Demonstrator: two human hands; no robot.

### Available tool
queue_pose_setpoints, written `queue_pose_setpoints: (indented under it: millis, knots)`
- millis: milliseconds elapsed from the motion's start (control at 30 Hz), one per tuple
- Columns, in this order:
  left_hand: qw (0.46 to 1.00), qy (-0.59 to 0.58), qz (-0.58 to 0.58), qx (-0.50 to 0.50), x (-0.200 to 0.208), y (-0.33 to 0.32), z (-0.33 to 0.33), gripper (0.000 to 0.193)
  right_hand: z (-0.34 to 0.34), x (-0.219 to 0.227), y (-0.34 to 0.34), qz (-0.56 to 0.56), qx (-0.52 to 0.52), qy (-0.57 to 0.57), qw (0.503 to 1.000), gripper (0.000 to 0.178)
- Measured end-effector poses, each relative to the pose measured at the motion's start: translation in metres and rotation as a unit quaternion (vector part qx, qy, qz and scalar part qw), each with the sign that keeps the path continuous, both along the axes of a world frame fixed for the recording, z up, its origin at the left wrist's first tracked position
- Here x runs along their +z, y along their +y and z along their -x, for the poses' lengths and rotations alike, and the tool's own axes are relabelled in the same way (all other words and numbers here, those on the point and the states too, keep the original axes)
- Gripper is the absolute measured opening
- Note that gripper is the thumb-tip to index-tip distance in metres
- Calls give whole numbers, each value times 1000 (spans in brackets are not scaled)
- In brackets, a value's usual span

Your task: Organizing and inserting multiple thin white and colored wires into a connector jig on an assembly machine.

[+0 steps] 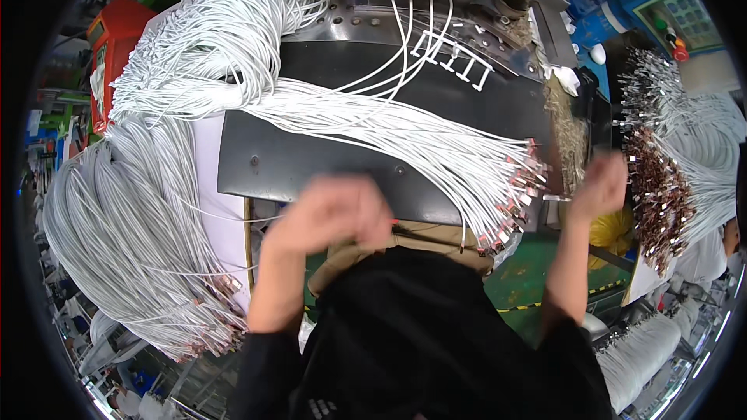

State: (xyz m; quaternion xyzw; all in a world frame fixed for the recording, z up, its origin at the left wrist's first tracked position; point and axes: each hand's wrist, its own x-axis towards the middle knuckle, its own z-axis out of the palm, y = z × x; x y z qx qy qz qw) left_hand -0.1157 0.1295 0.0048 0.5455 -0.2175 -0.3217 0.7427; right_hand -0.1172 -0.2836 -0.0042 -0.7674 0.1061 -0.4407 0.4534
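My left hand (338,211), smeared by motion, hovers over the near edge of the black work mat (327,162). Its fingers look curled, but I cannot make out what they hold. A thin grey-white cable runs toward its wrist from the left, and a small red tip shows just beyond its fingers. Also blurred, my right hand (604,185) is raised right of the mat, close to a small metallic cable end (555,197). Between the hands, a bundle of white cables (389,126) lies across the mat, its red-and-silver connector ends (513,206) fanned out at the right.
A coiled heap of white cables (210,39) lies back left; grey cables (124,225) hang below it. Several plugged cables come from a metal fixture (366,23) behind. A white plastic strip (455,60) rests on the mat. More cables with brown ends (657,194) stand right.
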Motion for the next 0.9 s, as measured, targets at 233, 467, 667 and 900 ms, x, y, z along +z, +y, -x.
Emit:
queue_pose_setpoints:
  millis: [233, 467, 667, 900]
  knots:
    - [864, 330, 57, 376, -106, 28, 107, 28, 162, -114, 49, 80, 206, 314, 923, 13]
    - [800, 252, 3, 544, -121, 37, 84, 21, 137, -102, 64, -119, 239, 382, 885, 39]
    - [802, 247, -20, 543, -125, 43, 90, 17, 160, -136, 25, -62, 297, 453, 838, 61]
    - [792, 259, -46, 551, -125, 46, 89, 19, 134, -83, 50, -33, 332, 451, 828, 61]
